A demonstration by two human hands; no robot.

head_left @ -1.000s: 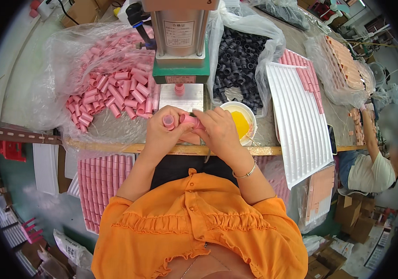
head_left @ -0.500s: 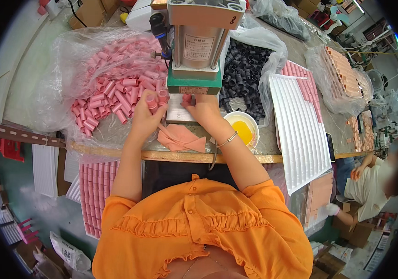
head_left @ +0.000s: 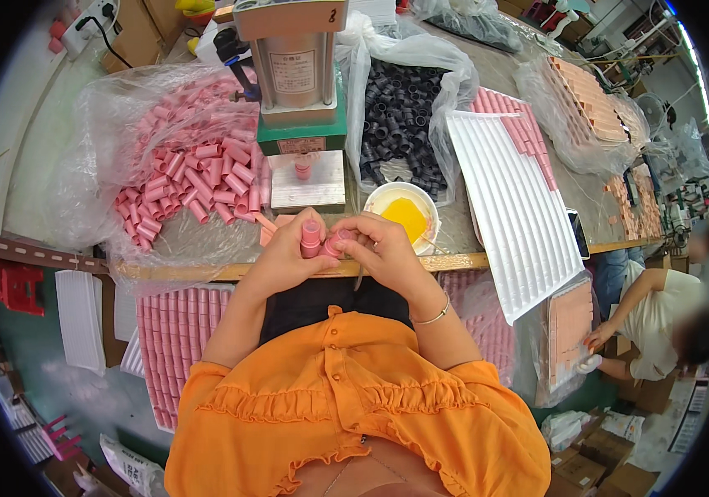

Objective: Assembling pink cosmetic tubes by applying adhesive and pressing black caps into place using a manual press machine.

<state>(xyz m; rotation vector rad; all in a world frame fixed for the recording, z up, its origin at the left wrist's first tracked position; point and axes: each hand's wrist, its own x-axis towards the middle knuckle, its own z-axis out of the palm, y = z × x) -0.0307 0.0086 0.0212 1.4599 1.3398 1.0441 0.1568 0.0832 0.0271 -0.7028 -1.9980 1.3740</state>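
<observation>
My left hand is closed round a pink tube held upright near the table's front edge. Right beside it, the thumb and fingers of my right hand pinch a second short pink tube, partly hidden by the fingers. Beyond both hands, a small pink tube piece stands on the metal plate of a bench press, untouched by either hand. Behind my left hand, part of a peach-coloured cloth shows.
Loose pink tubes lie in a plastic bag at the left. Black rings fill another bag. A white bowl with yellow contents stands near my right hand. A white ridged tray overhangs the edge. A co-worker is at the far right.
Both hands have drawn back from the press toward me and come together. My right hand has let go of the tube piece on the plate and now grips one by my left hand.
</observation>
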